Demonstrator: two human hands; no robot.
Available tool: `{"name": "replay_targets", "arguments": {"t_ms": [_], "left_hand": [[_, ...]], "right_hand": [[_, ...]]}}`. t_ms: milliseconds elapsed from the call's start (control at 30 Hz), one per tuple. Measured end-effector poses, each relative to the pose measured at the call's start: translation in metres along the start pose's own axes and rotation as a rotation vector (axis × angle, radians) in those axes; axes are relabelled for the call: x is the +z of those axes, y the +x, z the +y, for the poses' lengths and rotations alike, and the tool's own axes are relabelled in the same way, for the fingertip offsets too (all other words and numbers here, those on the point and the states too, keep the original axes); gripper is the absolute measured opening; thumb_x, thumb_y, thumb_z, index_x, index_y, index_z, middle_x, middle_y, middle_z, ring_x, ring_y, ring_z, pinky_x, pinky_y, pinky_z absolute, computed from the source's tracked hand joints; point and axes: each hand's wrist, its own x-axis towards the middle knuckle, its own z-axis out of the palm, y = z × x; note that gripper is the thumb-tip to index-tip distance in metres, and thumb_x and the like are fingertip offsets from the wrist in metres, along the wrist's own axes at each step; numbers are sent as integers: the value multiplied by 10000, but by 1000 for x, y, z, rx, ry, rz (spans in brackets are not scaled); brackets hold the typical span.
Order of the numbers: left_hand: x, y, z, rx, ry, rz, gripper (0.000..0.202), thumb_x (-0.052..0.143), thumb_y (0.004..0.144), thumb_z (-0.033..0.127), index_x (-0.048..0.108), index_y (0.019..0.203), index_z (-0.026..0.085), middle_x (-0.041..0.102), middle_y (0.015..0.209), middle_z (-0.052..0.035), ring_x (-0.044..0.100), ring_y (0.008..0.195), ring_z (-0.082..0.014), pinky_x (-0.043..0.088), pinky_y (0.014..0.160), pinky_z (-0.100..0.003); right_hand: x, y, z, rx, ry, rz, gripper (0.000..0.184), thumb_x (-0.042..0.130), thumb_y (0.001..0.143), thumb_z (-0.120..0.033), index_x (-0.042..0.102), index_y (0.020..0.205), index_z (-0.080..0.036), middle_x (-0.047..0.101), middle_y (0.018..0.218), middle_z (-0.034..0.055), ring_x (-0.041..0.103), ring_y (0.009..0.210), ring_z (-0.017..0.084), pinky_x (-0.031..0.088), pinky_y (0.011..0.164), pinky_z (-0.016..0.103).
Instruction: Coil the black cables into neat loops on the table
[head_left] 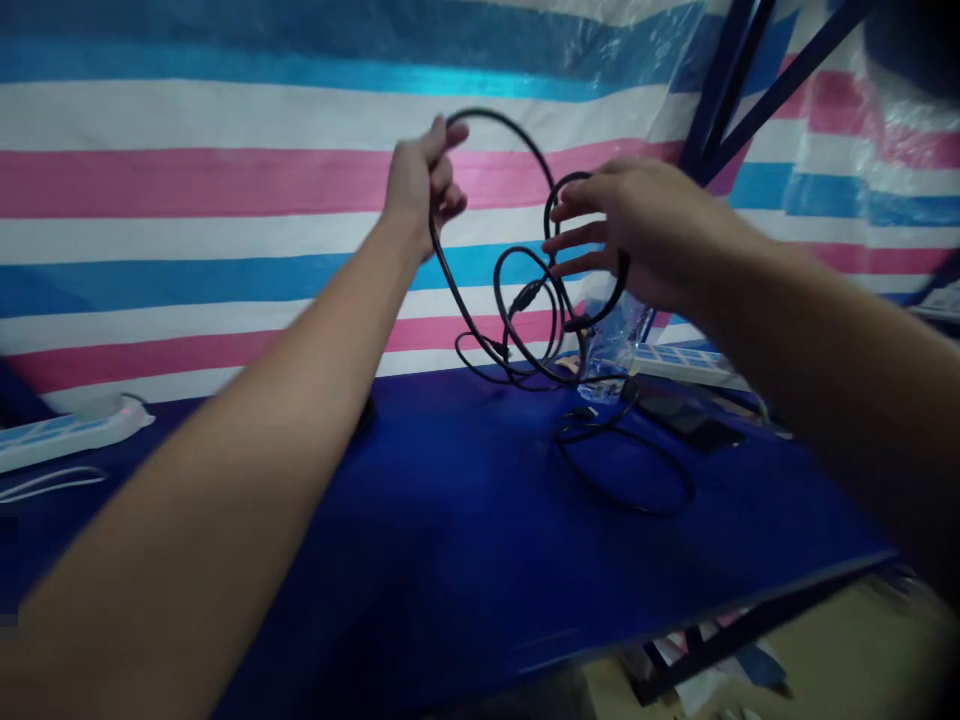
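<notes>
- Cable (504, 117) work is mid-step, as I judge it: sorting a tangled black lead into loops, held up in the air over the table (450, 540).
- Left hand (424, 185), at 11 o'clock from the tangle, is closed in a fist round the top of the big loop.
- Right hand (637, 235), at 2 o'clock from the tangle, is half open, fingers spread. A smaller loop passes over them and behind the palm, so it rests on the cable more than it clamps it.
- Most of the cable hangs between the two hands in several crossed loops. One slack loop (637, 505) lies on the table at 5 o'clock from them.
- Next move, by my reading, calls for the right fingers to pick out one strand and close on it while the left keeps the big loop firm, so the crossings can be drawn apart without tightening.
- Plugs in the knot are too blurred to tell which end is free.
- Room: the table is open blue surface from 6 to 9 o'clock below the hands.
- Edges: the table's near edge runs at 5 o'clock, with a drop to the floor beyond.
- Clutter: a strip (682, 362), a bag (611, 340) and a dark device (686, 420) sit at 4 o'clock, just beside the hanging loops. Another strip (75, 432) lies well apart at 9 o'clock.
- Tarp (187, 180) stands close behind, and bars (720, 90) at 1 o'clock could snag a wide swing.
</notes>
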Motion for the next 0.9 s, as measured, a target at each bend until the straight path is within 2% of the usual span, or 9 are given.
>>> {"name": "replay_targets", "arguments": {"t_ms": [133, 200, 233, 300, 400, 467, 567, 733, 900], "left_hand": [[-38, -34, -47, -50, -90, 27, 322, 368, 938, 306, 561, 730, 154, 178, 421, 88, 264, 333, -58, 370, 472, -188], [-56, -60, -75, -155, -87, 64, 307, 372, 930, 334, 578, 775, 168, 188, 414, 94, 274, 328, -56, 400, 502, -184], [-66, -73, -89, -249, -15, 77, 315, 360, 928, 352, 581, 789, 176, 190, 411, 96, 285, 324, -56, 409, 507, -181], [-84, -99, -113, -371, 69, 56, 268, 415, 897, 290, 602, 774, 142, 268, 408, 83, 358, 334, -66, 395, 461, -193], [-107, -122, -135, -473, 178, 58, 265, 462, 865, 284, 610, 731, 110, 411, 448, 35, 446, 365, -82, 337, 392, -185], [-116, -128, -139, -477, 224, 78, 272, 449, 871, 300, 608, 748, 115, 477, 511, 10, 491, 409, -83, 333, 392, -172], [-120, -129, -135, -465, 262, 81, 247, 448, 872, 300, 604, 795, 126, 530, 592, -13, 521, 444, -86, 322, 385, -166], [-113, -130, -129, -415, 244, 101, 199, 449, 873, 307, 566, 822, 155, 516, 628, -4, 514, 429, -79, 305, 377, -171], [-106, -125, -124, -294, 129, 180, 198, 431, 888, 338, 527, 823, 177, 467, 684, 12, 484, 433, -54, 306, 389, -178]], "right_hand": [[15, 17, 26, -27, -255, 282, 19, 446, 815, -185, 443, 809, -168, 470, 853, 55, 507, 876, 197, 435, 774, 397], [21, 24, 42, -23, -334, 283, 53, 449, 816, -189, 452, 766, -171, 467, 815, 52, 489, 860, 193, 409, 804, 395], [24, 27, 51, 2, -329, 227, 67, 455, 815, -203, 459, 756, -173, 477, 813, 54, 487, 845, 192, 408, 796, 391], [28, 28, 67, 58, -293, 48, 94, 471, 818, -256, 486, 772, -176, 518, 848, 68, 491, 840, 197, 416, 774, 381], [38, 21, 85, 105, -282, -264, 161, 492, 821, -337, 540, 849, -186, 570, 966, 85, 508, 894, 208, 424, 782, 363], [45, 15, 93, 115, -307, -419, 178, 517, 813, -350, 569, 867, -189, 591, 997, 87, 524, 900, 206, 429, 785, 342], [56, 10, 101, 115, -373, -536, 149, 528, 810, -315, 578, 825, -176, 605, 935, 89, 528, 836, 197, 423, 750, 322], [62, 13, 99, 70, -480, -572, 88, 557, 776, -198, 520, 705, -162, 545, 734, 66, 456, 653, 159, 379, 611, 293], [58, 13, 73, 45, -438, -589, 128, 444, 870, -273, 475, 790, -178, 527, 696, 47, 488, 591, 136, 378, 520, 259]]}}
